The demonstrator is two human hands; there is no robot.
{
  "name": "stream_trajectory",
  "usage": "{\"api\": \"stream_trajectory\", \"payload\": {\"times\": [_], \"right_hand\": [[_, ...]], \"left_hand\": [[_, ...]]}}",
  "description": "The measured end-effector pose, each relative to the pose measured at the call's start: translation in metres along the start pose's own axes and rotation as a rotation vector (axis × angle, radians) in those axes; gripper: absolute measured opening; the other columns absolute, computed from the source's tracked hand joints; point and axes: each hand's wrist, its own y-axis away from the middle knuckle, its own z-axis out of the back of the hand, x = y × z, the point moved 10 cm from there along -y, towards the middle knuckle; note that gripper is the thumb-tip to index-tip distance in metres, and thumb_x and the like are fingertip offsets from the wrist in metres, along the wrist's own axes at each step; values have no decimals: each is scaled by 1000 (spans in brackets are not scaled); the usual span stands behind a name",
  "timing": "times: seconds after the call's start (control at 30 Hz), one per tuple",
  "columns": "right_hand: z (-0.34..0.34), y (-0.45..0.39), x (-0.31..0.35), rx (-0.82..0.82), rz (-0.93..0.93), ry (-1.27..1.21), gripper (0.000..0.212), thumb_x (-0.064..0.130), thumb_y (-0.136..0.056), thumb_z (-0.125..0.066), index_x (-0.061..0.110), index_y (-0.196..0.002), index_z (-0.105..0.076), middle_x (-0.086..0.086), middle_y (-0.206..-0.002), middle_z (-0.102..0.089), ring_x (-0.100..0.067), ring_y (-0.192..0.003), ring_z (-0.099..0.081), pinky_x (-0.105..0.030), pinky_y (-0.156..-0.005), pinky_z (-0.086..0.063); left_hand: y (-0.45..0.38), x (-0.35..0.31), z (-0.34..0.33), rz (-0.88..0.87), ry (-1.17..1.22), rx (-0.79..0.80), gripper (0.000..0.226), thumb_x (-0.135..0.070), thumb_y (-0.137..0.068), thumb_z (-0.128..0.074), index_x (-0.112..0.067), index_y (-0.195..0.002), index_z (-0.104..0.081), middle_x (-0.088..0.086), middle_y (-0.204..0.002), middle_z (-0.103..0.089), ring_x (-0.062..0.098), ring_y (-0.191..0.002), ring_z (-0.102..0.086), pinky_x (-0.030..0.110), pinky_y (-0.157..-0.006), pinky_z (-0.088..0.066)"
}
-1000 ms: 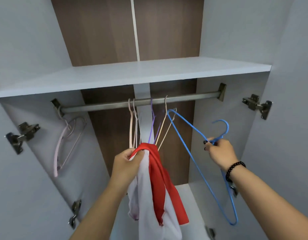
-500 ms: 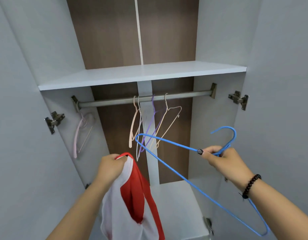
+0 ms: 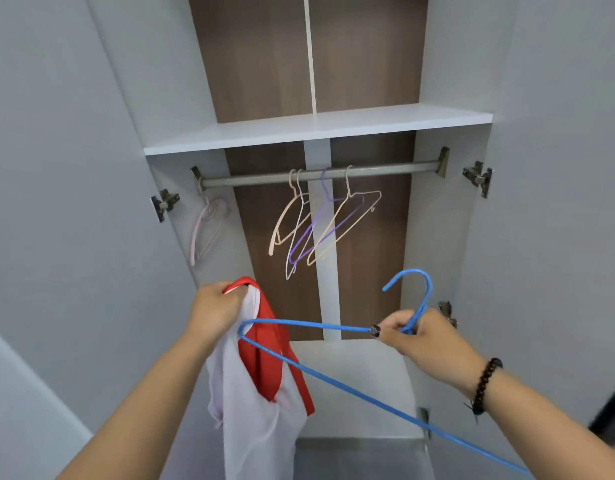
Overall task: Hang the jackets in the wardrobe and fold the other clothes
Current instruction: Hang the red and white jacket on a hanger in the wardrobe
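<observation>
My left hand (image 3: 214, 308) grips the collar of a red and white jacket (image 3: 261, 382), which hangs down from my fist in front of the open wardrobe. My right hand (image 3: 415, 336) holds a blue wire hanger (image 3: 333, 375) at the base of its hook, with the hook pointing up. The hanger's left end lies against the red part of the jacket just below my left hand. Its other arm runs down past my right forearm to the lower right.
The metal rail (image 3: 385, 169) under the white shelf (image 3: 316, 129) carries several empty hangers (image 3: 319, 223) in the middle and a pale pink hanger (image 3: 209, 226) at its left end. Both wardrobe doors stand open. The wardrobe floor (image 3: 361, 375) lies below.
I have stepped back from the wardrobe. The blue hanger has come off the rail, swung level and moved left until its end touches the jacket. My left hand has kept hold of the collar.
</observation>
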Motion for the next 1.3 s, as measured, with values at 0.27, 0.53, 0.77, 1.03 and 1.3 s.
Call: {"api": "stream_trajectory", "payload": {"times": [0.27,0.53,0.77,1.03,1.3], "right_hand": [[-31,39,-3,44,-31,68,22,21,-91,-55,15,-75,-69,-5,-58,-61,-5,-46,-54,-24,-52,-50],[-18,60,23,-104,67,-48,27,17,-87,-61,9,-62,-66,-3,-51,-40,-17,-50,-31,-27,-48,-29],[-11,70,30,-146,51,-231,33,5,-87,-59,2,-54,-57,3,-44,-30,-8,-40,-22,-19,-41,-22],[-7,70,41,-198,143,-276,21,7,-88,-60,-6,-73,-65,1,-42,-50,-8,-39,-43,-17,-44,-39],[34,105,54,-744,321,14,39,12,-78,-73,25,-112,-57,9,-107,-55,-2,-104,-49,-13,-91,-38]], "left_hand": [[102,-65,7,-94,227,111,13,-35,-64,-67,-23,-66,-71,-10,-55,-59,3,-52,-53,14,-49,-45],[161,-122,-27,-548,12,363,10,-28,-80,-71,-36,-85,-76,-11,-88,-69,0,-87,-62,15,-78,-47],[178,-117,-43,-791,-358,475,20,-37,-95,-53,-34,-111,-64,-17,-103,-63,4,-96,-58,23,-84,-47],[176,-117,-23,-908,-525,386,22,-52,-92,-53,-36,-105,-62,-18,-95,-68,8,-88,-62,20,-72,-47],[147,-149,13,-890,-431,189,15,-46,-84,-67,-33,-93,-69,-17,-78,-67,9,-73,-62,13,-58,-37]]}}
